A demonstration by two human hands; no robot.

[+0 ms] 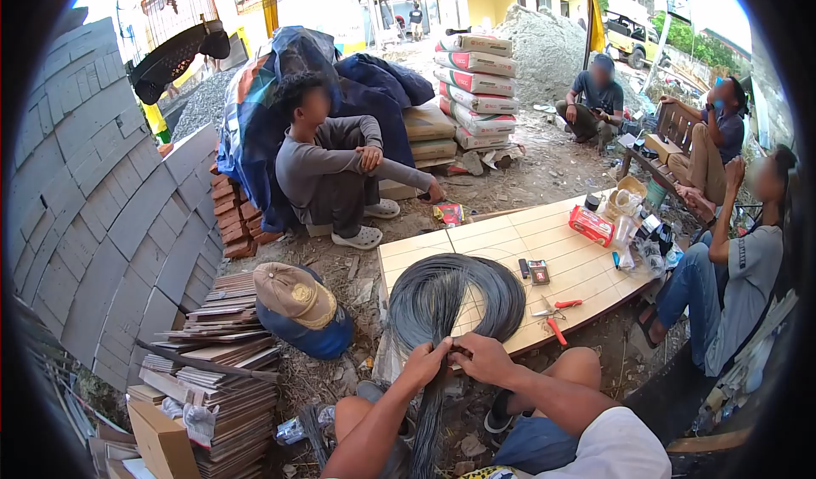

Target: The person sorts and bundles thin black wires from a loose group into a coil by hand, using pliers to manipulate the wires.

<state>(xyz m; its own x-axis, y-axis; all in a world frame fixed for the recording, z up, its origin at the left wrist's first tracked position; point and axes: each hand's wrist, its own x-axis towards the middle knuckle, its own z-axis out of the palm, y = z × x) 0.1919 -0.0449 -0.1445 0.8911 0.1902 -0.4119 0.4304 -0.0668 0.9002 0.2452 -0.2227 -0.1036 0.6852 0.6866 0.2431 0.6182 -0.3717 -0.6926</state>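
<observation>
My left hand (427, 363) is closed around a bundle of thin dark wire strands (432, 424), which hangs down between my knees. My right hand (480, 358) is beside it, fingertips pinched together at the edge of the bundle; what they pinch is too small to make out. Just beyond my hands a large coil of dark wire (507, 296) lies on a low tan tabletop (501, 239), with strands of the bundle running across it. Right of the coil lie pincers with red handles (557, 316), a cigarette pack (538, 272) and a small dark lighter (524, 268).
A red packet (591, 226), cups and plastic bags crowd the table's far right. Stacked tiles (234, 368) and a cap on a blue container (310, 330) stand left. One person (327, 164) squats beyond the table; several others sit at the right. Cement bags (478, 84) are piled behind.
</observation>
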